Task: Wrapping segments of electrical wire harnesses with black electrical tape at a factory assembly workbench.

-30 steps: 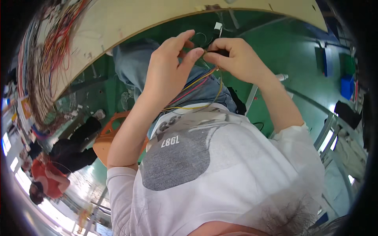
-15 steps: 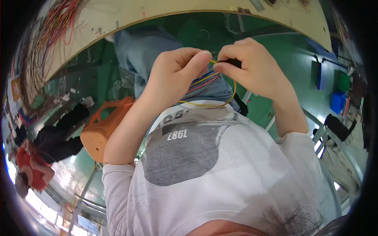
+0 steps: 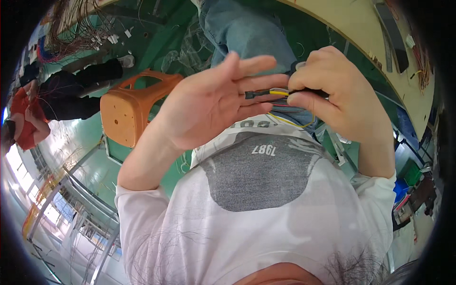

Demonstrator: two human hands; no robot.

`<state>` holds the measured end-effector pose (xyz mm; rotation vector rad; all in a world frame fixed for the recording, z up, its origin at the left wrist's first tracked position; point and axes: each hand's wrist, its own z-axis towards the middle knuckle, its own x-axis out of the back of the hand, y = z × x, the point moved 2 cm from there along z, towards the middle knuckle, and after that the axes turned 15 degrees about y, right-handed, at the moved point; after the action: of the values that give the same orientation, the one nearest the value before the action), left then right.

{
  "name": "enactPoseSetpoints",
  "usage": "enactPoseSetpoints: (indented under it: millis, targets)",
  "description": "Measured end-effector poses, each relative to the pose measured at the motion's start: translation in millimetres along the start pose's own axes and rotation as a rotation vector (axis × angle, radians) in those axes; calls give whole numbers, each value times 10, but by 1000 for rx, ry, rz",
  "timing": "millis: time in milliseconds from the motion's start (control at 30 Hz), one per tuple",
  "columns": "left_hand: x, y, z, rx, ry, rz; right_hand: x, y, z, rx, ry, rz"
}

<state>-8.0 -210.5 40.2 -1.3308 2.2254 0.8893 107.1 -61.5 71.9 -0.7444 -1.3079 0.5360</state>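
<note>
My left hand [image 3: 204,104] is open, palm turned up and fingers spread, over my lap. Across its fingers lies a black end piece [image 3: 251,95] on a short run of wires, one of them a yellow wire [image 3: 279,93]. My right hand [image 3: 330,83] is closed, thumb against curled fingers, gripping these wires just right of the left fingertips. Something black shows inside the right grip, mostly hidden by the fingers. Below the hands, the yellow wire loops down in front of my shirt [image 3: 259,180], with a reddish strand near it.
A pale table [image 3: 351,19] curves along the upper right, bearing a dark flat object [image 3: 393,38] and a wire bundle [image 3: 419,61]. An orange stool [image 3: 118,118] stands at left. Beyond it is a person in red [image 3: 28,118]. More wires [image 3: 78,28] hang at upper left.
My left hand has let go of its pinch and turned open, palm up. The right hand keeps its grip on the wires. The view has swung, bringing the table's right part in.
</note>
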Motion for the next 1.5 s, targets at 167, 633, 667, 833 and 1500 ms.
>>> enactPoseSetpoints:
  millis: [167,633,667,833,1500]
  targets:
    - [-15,55,-30,59,-125,-202,-33,-50,68,67,31,-134]
    - [-8,47,-73,-117,-1,54,-96,-151,141,126,41,-278]
    - [4,30,-61,-135,22,70,-104,-150,139,122,54,-263]
    - [-30,39,-118,-183,63,151,-80,-53,93,66,-42,-109]
    - [-59,193,-205,-94,103,238,-18,95,116,-161,-137,209]
